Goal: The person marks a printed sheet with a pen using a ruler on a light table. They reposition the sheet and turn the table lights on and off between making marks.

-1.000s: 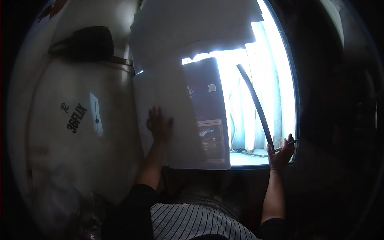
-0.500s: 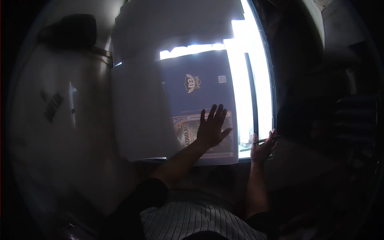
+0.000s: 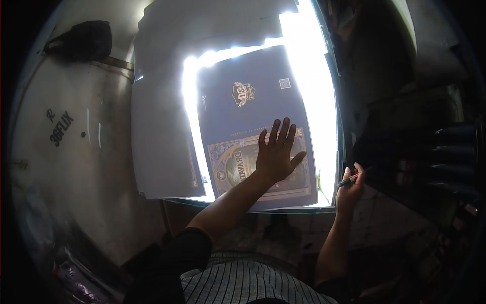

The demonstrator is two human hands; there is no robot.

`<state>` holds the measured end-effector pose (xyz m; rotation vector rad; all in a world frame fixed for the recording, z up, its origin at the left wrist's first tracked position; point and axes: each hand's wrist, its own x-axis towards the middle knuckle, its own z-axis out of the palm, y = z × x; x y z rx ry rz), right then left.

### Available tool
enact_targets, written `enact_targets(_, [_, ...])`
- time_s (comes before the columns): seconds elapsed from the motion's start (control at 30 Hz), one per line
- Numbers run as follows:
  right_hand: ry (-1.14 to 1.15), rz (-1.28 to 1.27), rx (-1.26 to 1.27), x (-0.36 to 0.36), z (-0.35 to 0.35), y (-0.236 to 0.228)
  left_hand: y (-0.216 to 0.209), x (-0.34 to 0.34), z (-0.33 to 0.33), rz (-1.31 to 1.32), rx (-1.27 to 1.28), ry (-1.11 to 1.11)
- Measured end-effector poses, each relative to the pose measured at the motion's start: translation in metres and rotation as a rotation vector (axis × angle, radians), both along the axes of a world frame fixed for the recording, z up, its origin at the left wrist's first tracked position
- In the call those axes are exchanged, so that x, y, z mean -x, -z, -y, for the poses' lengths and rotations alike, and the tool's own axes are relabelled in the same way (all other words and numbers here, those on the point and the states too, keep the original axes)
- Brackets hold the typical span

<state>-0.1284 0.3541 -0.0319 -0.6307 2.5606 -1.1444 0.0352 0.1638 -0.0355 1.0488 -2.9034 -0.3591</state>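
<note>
1 blue sheet (image 3: pixel 271 109) on lightbox (image 3: pixel 320 109), left fingers (image 3: pixel 274 134) spread atop, right fingers (image 3: pixel 359 169) pinching pen (image 3: pixel 349 180)

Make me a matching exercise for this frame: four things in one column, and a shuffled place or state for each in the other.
Things:
1. left hand
2. right hand
3. blue printed sheet
4. dark object

Places or states:
A. backlit by a bright surface
B. near the picture's upper left
C. holding a slim pen-like tool
D. open, spread over printed artwork

Pairs: 1-D, 2-C, 3-A, 4-B
</note>
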Motion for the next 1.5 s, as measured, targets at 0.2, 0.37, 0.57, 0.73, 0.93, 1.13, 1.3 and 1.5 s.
enact_targets(0.2, [-0.219, 0.107, 0.139, -0.027, 0.032, -0.042, -0.009, 0.044, 0.121, -0.066, 0.111, -0.094])
enact_targets(0.37, [-0.286, 0.222, 0.080, -0.043, 0.071, -0.048, 0.002, 0.060, 0.172, -0.031, 0.038, -0.077])
enact_targets(0.57, [-0.353, 0.139, -0.039, -0.048, 0.082, -0.042, -0.003, 0.072, 0.175, -0.022, 0.084, -0.102])
enact_targets(0.73, [-0.413, -0.042, -0.106, -0.051, 0.076, -0.032, -0.006, 0.070, 0.183, 0.023, 0.147, -0.053])
enact_targets(0.93, [-0.437, -0.170, -0.052, -0.059, -0.020, -0.025, -0.006, 0.084, 0.180, -0.039, 0.194, 0.044])
enact_targets(1.13, [-0.567, -0.259, -0.061, -0.065, -0.064, 0.002, -0.001, 0.073, 0.181, -0.044, 0.161, 0.028])
enact_targets(1.3, [-0.582, -0.365, -0.059, -0.066, -0.061, 0.009, 0.002, 0.071, 0.186, -0.104, 0.202, 0.008])
enact_targets(1.5, [-0.588, -0.366, 0.062, -0.063, -0.065, 0.011, 0.008, 0.075, 0.192, -0.131, 0.266, 0.064])
